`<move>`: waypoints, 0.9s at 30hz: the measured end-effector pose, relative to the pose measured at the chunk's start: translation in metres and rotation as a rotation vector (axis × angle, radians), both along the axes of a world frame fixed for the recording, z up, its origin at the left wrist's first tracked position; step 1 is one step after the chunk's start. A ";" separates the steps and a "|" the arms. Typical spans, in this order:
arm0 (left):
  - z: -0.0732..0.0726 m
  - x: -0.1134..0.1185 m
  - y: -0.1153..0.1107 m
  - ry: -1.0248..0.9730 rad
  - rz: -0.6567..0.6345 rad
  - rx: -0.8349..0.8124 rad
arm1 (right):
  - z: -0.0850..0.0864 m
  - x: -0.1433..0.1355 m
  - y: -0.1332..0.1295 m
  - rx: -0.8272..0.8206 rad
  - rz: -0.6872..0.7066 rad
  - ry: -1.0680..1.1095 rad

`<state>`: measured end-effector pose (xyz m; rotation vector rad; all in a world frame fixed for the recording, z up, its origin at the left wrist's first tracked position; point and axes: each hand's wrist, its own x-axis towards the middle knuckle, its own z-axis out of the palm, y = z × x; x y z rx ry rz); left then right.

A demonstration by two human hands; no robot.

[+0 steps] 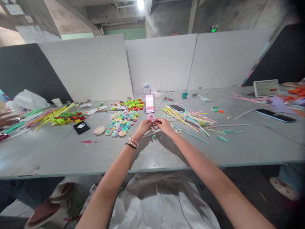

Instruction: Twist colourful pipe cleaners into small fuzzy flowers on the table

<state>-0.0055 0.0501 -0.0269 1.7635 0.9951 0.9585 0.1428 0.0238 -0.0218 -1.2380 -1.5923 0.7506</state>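
Note:
My left hand [144,126] has its fingers closed on a small pink fuzzy ring [151,118], which looks like a pipe-cleaner flower. From the other side, my right hand [162,124] pinches at the lower edge of the same pink piece; the exact grip of its fingertips is too small to make out. Just beyond my hands a phone [149,103] with a lit screen stands upright against a clear bottle [146,86]. To my left lies a heap of pastel fuzzy flowers [121,122]. Loose pastel pipe cleaners [190,117] are spread to my right.
Left of the heap are a round beige piece [99,130] and a black square case [81,127]. Scissors [177,131] lie near my right hand. Another phone [177,108] rests by the pipe cleaners. White panels [162,63] close off the table's back. A blurred co-worker's hand [9,117] is far left.

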 end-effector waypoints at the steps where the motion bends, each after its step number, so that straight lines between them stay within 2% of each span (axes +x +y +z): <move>1: -0.001 0.000 0.001 0.011 -0.017 -0.004 | 0.000 0.001 0.000 0.022 -0.017 -0.032; 3: -0.003 0.002 0.001 0.011 0.014 0.005 | -0.001 0.002 0.000 0.049 -0.027 -0.053; 6: -0.001 0.005 -0.001 -0.094 0.079 -0.030 | 0.000 0.001 0.000 0.025 0.042 0.028; 9: 0.005 0.007 -0.008 -0.286 0.058 -0.104 | 0.003 -0.001 -0.003 -0.026 0.139 0.163; 12: 0.011 0.008 -0.014 -0.407 0.021 -0.132 | 0.009 -0.001 -0.008 -0.024 0.199 0.200; 16: 0.012 0.007 -0.013 -0.309 0.088 -0.058 | 0.013 0.000 -0.011 -0.016 0.229 0.181; 19: 0.012 0.006 -0.010 -0.228 0.212 0.056 | 0.012 -0.002 -0.011 -0.097 0.274 0.310; 23: 0.014 0.004 -0.008 -0.147 0.341 0.168 | 0.008 -0.005 -0.009 -0.189 0.233 0.451; 25: 0.015 0.005 -0.009 -0.167 0.311 0.147 | 0.006 -0.006 -0.008 -0.220 0.220 0.442; 27: 0.016 0.006 -0.012 -0.210 0.226 0.061 | 0.005 -0.005 -0.009 -0.267 0.230 0.427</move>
